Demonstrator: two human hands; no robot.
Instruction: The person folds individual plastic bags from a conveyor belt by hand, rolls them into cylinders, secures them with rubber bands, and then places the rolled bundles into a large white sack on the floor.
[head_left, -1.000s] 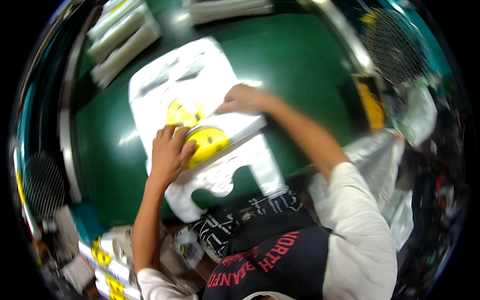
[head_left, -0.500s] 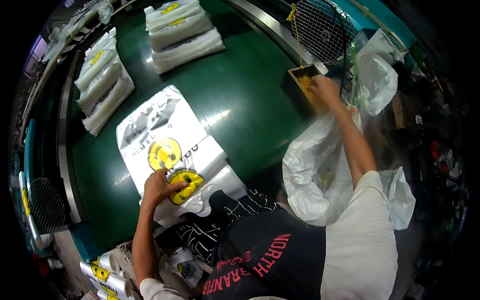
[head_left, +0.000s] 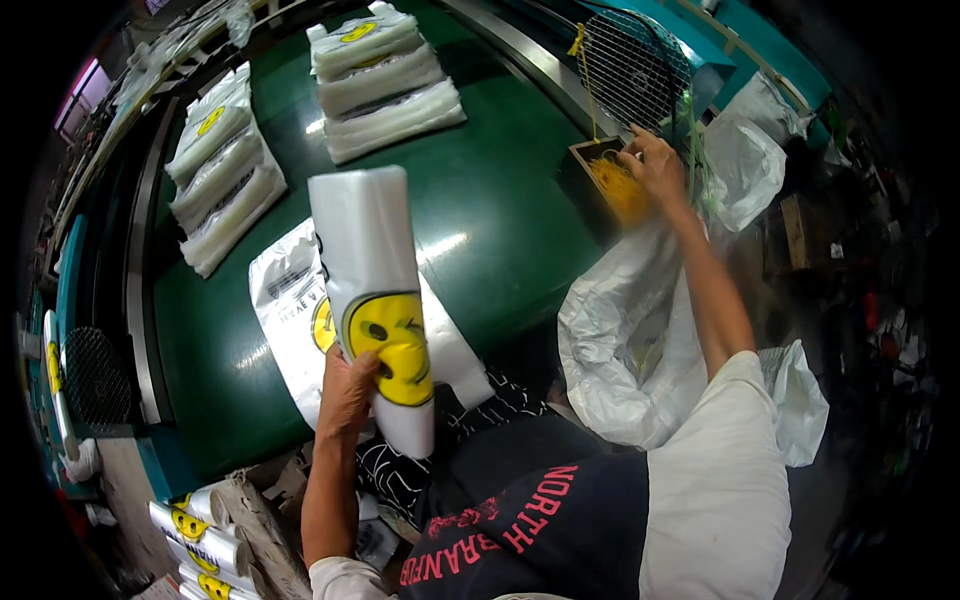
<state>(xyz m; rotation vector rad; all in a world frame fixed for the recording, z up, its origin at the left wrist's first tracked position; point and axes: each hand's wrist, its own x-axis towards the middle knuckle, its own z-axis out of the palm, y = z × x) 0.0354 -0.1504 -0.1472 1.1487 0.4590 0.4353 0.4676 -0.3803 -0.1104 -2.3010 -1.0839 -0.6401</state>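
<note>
My left hand (head_left: 348, 395) grips a folded bundle of white plastic bags (head_left: 372, 230) with a yellow smiley print, its thumb pressed across the face. The bundle stands raised over another white printed plastic bag (head_left: 285, 275) that lies flat on the green conveyor belt. Over at the right, my right hand (head_left: 657, 170) is at the top of a small dark box (head_left: 583, 158) full of yellow rubber bands (head_left: 620, 190). Its fingers are bent, and a thin yellow strand shows by the fingertips, seemingly a rubber band.
Two stacks of folded white bags, one at the left (head_left: 225, 175) and one farther back (head_left: 390, 90), lie on the green belt (head_left: 500, 210). An open white sack (head_left: 610, 350) hangs at my right below the box. Rolled printed bags (head_left: 205, 540) sit at lower left. A fan guard (head_left: 635, 65) stands behind the box.
My left hand has lifted the folded bundle off the flat bag and turned it upright. The right hand has risen slightly out of the rubber-band box. The view has shifted a little.
</note>
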